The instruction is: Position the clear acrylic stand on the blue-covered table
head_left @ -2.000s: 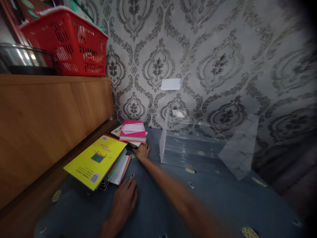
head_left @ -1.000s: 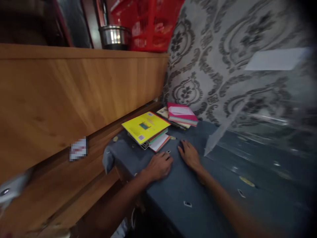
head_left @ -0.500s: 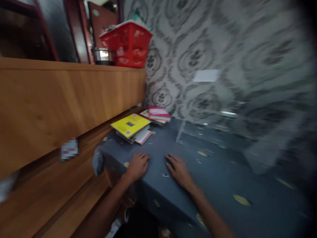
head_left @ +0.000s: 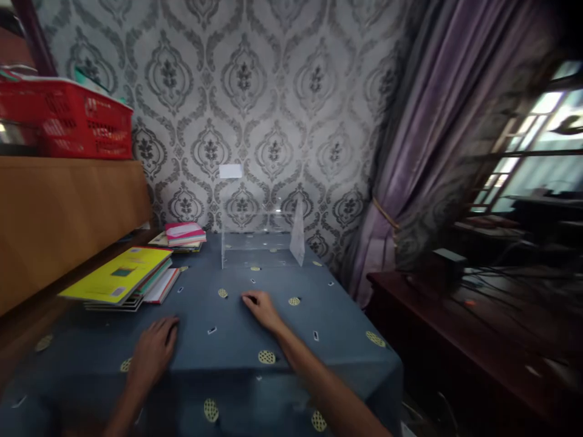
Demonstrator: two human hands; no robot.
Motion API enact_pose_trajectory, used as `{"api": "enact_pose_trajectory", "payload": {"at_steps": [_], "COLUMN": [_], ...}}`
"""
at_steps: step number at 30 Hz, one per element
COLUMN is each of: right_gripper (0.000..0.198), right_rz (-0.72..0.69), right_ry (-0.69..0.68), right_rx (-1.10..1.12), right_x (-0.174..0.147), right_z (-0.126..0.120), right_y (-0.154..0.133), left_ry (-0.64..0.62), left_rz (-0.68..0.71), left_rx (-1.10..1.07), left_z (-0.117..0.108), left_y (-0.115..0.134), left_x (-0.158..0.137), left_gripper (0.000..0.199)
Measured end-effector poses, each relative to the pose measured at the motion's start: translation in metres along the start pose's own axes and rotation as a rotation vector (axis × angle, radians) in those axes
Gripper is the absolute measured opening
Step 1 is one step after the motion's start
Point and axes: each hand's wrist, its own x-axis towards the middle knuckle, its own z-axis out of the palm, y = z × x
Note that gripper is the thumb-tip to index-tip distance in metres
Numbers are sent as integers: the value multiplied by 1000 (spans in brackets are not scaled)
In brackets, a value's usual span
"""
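Note:
My left hand (head_left: 152, 350) lies flat on the blue-grey tablecloth (head_left: 237, 346), palm down, holding nothing. My right hand (head_left: 260, 308) rests flat on the cloth further in, fingers spread, also empty. To the left of my left hand sits a stack of books topped by a yellow one (head_left: 119, 275). A second stack with a pink book on top (head_left: 183, 233) lies near the wall. A clear acrylic stand (head_left: 264, 240) with upright side panels stands beyond my right hand.
A wooden cabinet (head_left: 64, 212) flanks the table on the left, with a red basket (head_left: 77, 118) on top. Patterned wallpaper is behind, with a white card (head_left: 231, 171) on it. A purple curtain (head_left: 410, 158), a dark wooden side table (head_left: 478, 328) and a window are at the right.
My right hand drew back from the pink-topped stack to the middle of the cloth. The view swung left, then back to the right, and now takes in the curtain and window.

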Motion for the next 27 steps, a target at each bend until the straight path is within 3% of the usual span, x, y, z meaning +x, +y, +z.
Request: {"api": "enact_pose_trajectory", "payload": {"at_steps": [6,11,15,19,23,27], "right_gripper": [37,57,68,67,62,60], "right_rz": [241,411,450,499,524,487], "right_ry": [373,579,563,503,450,425], "right_rx": [-114,-184,-197,-212,-237,-231], "right_x": [23,54,79,91,89,84], "right_z": [-62,-113,-125,-124,-126,-128], "right_y": [43,90,118,137,143,143], "left_ry": [-85,-125,-82,-119,-203,-240], "left_rz": [-61,-201,-290,-309,-261,-199], "left_rx": [-71,-381,-535,-542,-542,-498], "left_z": [0,30,74,113,132,137], "left_y": [1,27,49,56,58,60], "left_x": [20,82,138,173,190,193], "left_gripper": [42,39,47,61,64,59]}}
